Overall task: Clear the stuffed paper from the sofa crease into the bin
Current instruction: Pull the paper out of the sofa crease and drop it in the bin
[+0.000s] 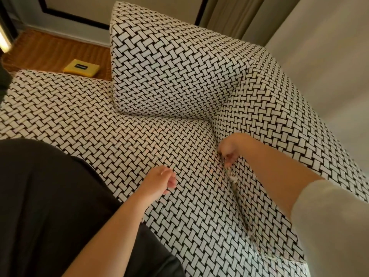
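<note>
A sofa (139, 136) in black-and-white woven pattern fills the view. A crease (238, 198) runs between its seat and the side cushion on the right. Crumpled white paper (232, 177) pokes out of that crease. My right hand (229, 149) is at the crease just above the paper, its fingers curled down into the gap; what they hold is hidden. My left hand (159, 181) rests over the seat to the left of the crease, fingers loosely curled and holding nothing. No bin is in view.
A wedge-shaped back cushion (169, 62) in the same pattern stands behind the seat. A yellow booklet (81, 68) lies on a wicker surface (46, 50) at the far left. My dark-clothed lap (50, 196) fills the lower left. Curtains hang at the upper right.
</note>
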The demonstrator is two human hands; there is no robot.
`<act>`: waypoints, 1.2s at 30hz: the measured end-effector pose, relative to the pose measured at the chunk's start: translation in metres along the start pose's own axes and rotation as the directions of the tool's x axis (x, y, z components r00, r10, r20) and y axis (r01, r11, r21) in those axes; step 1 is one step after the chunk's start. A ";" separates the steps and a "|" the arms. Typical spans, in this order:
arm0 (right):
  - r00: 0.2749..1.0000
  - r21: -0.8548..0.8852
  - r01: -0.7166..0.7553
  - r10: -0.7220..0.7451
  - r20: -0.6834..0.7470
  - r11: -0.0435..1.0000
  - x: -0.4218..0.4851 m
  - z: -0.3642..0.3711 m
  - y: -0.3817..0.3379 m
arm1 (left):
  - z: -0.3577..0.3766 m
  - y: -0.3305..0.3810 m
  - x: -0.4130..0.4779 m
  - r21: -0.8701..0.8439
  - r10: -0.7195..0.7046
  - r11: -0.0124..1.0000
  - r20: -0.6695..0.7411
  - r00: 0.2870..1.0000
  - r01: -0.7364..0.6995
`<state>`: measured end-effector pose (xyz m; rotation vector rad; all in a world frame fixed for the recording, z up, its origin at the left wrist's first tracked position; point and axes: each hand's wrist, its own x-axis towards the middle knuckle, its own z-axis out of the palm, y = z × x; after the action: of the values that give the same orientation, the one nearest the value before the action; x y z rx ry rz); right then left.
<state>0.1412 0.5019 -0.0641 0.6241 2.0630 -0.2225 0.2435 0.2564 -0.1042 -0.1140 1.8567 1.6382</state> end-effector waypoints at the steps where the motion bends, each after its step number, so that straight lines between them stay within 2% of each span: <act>1: 1.000 0.007 -0.001 0.001 0.010 1.000 -0.001 -0.001 -0.001 | -0.001 0.000 0.000 -0.004 -0.014 1.000 -0.015 1.000 0.014; 5: 0.995 0.021 -0.043 0.045 -0.085 0.999 0.003 0.018 0.000 | -0.005 0.001 -0.005 -0.024 -0.056 0.998 -0.059 0.997 0.055; 8: 0.988 -0.066 -0.015 0.005 -0.155 0.998 0.008 0.034 0.004 | -0.007 0.000 -0.007 0.040 -0.027 0.999 -0.053 0.998 0.029; 14: 0.997 -0.254 -0.030 0.010 -0.078 0.967 -0.008 0.033 0.005 | -0.006 -0.002 -0.004 0.024 -0.045 0.999 -0.056 0.997 0.047; 18: 0.999 -0.510 -0.033 0.019 -0.032 0.860 -0.017 0.036 0.006 | -0.006 -0.002 -0.004 0.031 -0.058 0.998 -0.063 0.996 0.060; 23: 0.999 -0.581 -0.013 0.040 0.035 0.814 -0.032 0.043 0.015 | -0.007 -0.006 -0.001 0.093 -0.048 0.994 -0.050 0.998 0.053; 25: 1.000 -0.669 0.011 -0.008 0.007 0.743 -0.037 0.049 0.021 | -0.007 -0.006 -0.001 0.100 -0.048 0.994 -0.045 0.998 0.052; 29: 0.995 -0.864 0.023 -0.097 -0.030 0.504 -0.041 0.066 0.028 | -0.006 -0.003 -0.006 0.098 -0.040 0.994 -0.044 0.998 0.044; 31: 0.986 -0.908 0.018 -0.158 -0.054 0.419 -0.043 0.068 0.028 | -0.006 -0.002 -0.009 0.087 -0.046 0.995 -0.045 0.998 0.050; 32: 0.983 -0.907 0.025 -0.175 -0.054 0.420 -0.045 0.068 0.029 | -0.006 -0.002 -0.011 0.090 -0.051 0.994 -0.049 0.997 0.055; 36: 0.978 -0.814 0.068 -0.200 -0.059 0.577 -0.050 0.061 0.029 | -0.005 0.000 -0.016 0.125 -0.056 0.990 -0.048 0.997 0.062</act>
<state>0.2233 0.4858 -0.0530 -0.1095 2.0625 0.6993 0.2539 0.2463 -0.0963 -0.1509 1.9663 1.4851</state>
